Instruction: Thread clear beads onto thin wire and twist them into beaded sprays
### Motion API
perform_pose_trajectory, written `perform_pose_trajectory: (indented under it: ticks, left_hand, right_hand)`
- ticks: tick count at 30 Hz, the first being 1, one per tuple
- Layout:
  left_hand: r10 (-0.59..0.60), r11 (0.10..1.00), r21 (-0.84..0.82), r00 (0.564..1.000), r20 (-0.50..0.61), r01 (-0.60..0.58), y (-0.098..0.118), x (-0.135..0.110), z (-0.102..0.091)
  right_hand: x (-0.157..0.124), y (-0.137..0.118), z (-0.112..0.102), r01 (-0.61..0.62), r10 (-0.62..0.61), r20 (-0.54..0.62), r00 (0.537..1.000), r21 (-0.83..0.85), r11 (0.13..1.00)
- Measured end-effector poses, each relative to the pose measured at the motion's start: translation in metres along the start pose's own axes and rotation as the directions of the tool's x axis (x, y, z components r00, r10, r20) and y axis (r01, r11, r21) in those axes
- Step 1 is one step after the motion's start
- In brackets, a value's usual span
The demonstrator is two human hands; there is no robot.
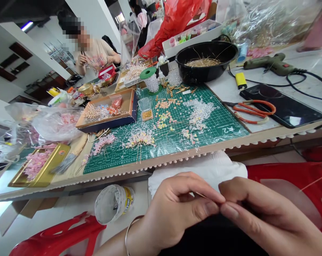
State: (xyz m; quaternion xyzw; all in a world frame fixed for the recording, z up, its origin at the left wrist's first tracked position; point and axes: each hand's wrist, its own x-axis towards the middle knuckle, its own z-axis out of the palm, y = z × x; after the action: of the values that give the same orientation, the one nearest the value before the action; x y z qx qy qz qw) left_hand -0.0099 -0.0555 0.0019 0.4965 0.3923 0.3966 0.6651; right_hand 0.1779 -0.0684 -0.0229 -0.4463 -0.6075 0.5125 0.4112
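Observation:
In front of my lap, both hands meet at the fingertips. My left hand (pixel 182 209), with a bangle at its wrist, is closed in a pinch between thumb and index finger. Against it, my right hand (pixel 259 209) pinches too, thumb tip touching the left fingertips. A short stretch of thin gold wire (pixel 199 194) shows beside my left index finger; the rest is hidden by the fingers. Beyond the hands, a green cutting mat (pixel 161 151) carries a beaded hair comb (pixel 140 139), clear beads (pixel 200 112) and small flower pieces (pixel 163 121).
Orange-handled scissors (pixel 257 110), a phone (pixel 280 105) and a glue gun (pixel 273 65) lie at the right. A black basin (pixel 206 60) holds wire. An open box (pixel 107 110) and gold tray (pixel 39 165) stand left. A bucket (pixel 113 202) is below; a person (pixel 94 53) sits opposite.

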Motion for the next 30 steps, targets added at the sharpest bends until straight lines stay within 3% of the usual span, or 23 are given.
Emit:
perform_pose_trajectory:
  ticks: [3, 8, 11, 15, 17, 19, 21, 25, 28, 30]
  left_hand:
    - [0.246, 0.889, 0.400, 0.969, -0.003, -0.224, 0.007, -0.002, 0.000]
    - [0.526, 0.596, 0.685, 0.848, 0.061, -0.420, 0.009, -0.004, 0.002]
    - [0.622, 0.409, 0.800, 0.776, 0.107, -0.438, 0.007, -0.004, 0.003]
    - [0.641, 0.090, 0.931, 0.736, 0.218, -0.354, 0.006, -0.007, 0.004]
    - [0.663, -0.056, 0.937, 0.689, 0.293, -0.344, 0.005, -0.008, 0.005]
    - [0.690, -0.110, 0.924, 0.641, 0.335, -0.365, 0.005, -0.009, 0.005]
    - [0.691, -0.049, 0.910, 0.644, 0.328, -0.412, 0.006, -0.009, 0.004]
    - [0.622, 0.288, 0.836, 0.755, 0.208, -0.468, 0.010, -0.011, -0.005]
    - [0.558, 0.598, 0.714, 0.829, -0.045, -0.364, 0.009, -0.009, -0.021]
    - [0.383, 0.812, 0.531, 0.909, -0.166, -0.244, 0.006, -0.004, -0.031]
  right_hand:
    - [0.009, 0.001, -0.002, -0.163, 0.158, 0.053, 0.986, 0.127, 0.978]
    - [0.006, 0.009, 0.000, -0.331, 0.277, 0.191, 0.942, 0.380, 0.864]
    - [0.004, 0.011, 0.001, -0.371, 0.311, 0.206, 0.928, 0.445, 0.815]
    - [0.007, 0.007, 0.003, -0.429, 0.363, 0.229, 0.903, 0.513, 0.744]
    - [0.007, 0.008, 0.004, -0.447, 0.390, 0.224, 0.893, 0.537, 0.715]
    - [0.006, 0.011, 0.005, -0.444, 0.398, 0.209, 0.893, 0.545, 0.711]
    - [0.005, 0.013, 0.005, -0.421, 0.369, 0.207, 0.906, 0.535, 0.733]
    - [0.003, 0.012, -0.001, -0.312, 0.275, 0.159, 0.948, 0.305, 0.900]
    - [-0.001, 0.011, -0.012, -0.165, 0.165, 0.009, 0.986, 0.014, 0.986]
    - [-0.003, 0.013, -0.018, -0.103, 0.101, -0.075, 0.992, -0.026, 0.994]
